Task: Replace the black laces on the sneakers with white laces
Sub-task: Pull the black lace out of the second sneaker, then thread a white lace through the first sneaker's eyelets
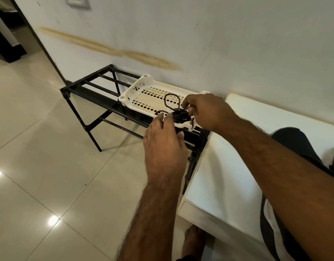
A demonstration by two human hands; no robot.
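A bundle of black laces (180, 115) is held over the near corner of a white perforated plastic tray (143, 91). My right hand (205, 110) pinches the folded bundle from the right, and a loose loop of lace (171, 99) curls up over the tray. My left hand (165, 140) reaches in from below, its fingertips touching the left end of the bundle. No sneakers or white laces are in view.
The tray rests on a black metal rack (90, 87) against the white wall. A white bench (224, 166) lies to the right, with dark fabric (294, 142) on it. A bare foot (194, 240) stands on the glossy tiled floor (49, 166).
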